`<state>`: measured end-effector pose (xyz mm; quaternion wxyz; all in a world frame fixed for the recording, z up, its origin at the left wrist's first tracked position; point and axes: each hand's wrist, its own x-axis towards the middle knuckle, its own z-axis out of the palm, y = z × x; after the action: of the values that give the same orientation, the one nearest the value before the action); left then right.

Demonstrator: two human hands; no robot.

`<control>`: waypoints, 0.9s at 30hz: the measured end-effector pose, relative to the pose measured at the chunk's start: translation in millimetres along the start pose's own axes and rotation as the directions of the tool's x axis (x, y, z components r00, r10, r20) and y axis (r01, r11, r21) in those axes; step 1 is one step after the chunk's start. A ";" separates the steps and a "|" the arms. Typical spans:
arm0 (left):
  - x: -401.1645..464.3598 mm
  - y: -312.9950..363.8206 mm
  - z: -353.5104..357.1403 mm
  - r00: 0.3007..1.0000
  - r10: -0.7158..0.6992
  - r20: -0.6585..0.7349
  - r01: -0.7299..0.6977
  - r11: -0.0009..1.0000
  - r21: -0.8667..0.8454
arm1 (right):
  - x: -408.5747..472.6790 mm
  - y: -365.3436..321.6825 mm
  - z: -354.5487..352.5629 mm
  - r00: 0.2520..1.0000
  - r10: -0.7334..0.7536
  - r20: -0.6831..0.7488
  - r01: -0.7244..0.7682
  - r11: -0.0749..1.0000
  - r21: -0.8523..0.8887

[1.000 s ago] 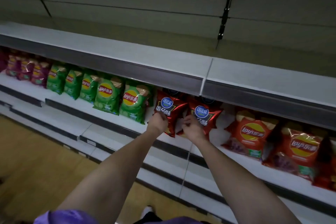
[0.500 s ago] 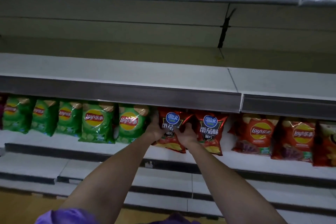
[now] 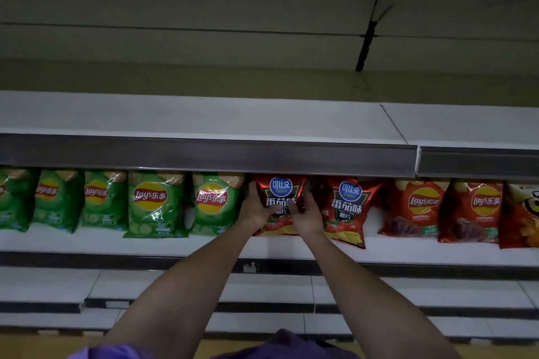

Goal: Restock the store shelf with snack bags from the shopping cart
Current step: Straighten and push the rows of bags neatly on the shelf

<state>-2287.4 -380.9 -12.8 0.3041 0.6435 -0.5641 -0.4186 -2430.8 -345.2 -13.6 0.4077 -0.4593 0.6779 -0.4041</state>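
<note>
Seating red bag on shelf beside green bags: left hand and right hand both grip it; next, let go, square it up.

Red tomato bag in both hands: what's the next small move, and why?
Probably let go and pull both hands back. The red tomato bag already stands upright on the shelf beside its twin, with the left hand and right hand gripping its sides.
</note>
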 end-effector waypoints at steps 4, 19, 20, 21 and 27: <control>2.7 1.9 1.5 1.000 -0.025 -0.008 0.025 1.000 -0.013 | 9.8 1.1 -5.7 0.995 0.058 0.079 -0.051 0.995 -0.087; -8.2 23.6 15.2 0.849 0.400 0.346 -0.478 0.302 0.825 | 1.0 -3.5 -24.1 0.996 -0.078 -0.044 0.060 0.950 -0.307; -4.5 21.7 16.4 0.863 0.340 0.375 -0.472 0.275 0.838 | -0.5 -3.3 -27.9 0.995 -0.097 -0.032 0.080 0.937 -0.341; -2.6 20.5 18.5 0.876 0.293 0.383 -0.459 0.264 0.848 | -1.7 -0.1 -32.6 0.990 -0.137 -0.036 0.112 0.915 -0.388; -5.0 31.4 29.6 0.920 0.193 0.342 -0.386 0.282 0.878 | -0.9 5.3 -60.8 0.959 -0.223 -0.178 -0.009 0.600 -0.800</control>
<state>-2328.3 -379.2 1.5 -0.0966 0.5482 -0.8307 -0.0103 -2488.3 -332.5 2.4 0.0443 -0.5751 0.8044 -0.1421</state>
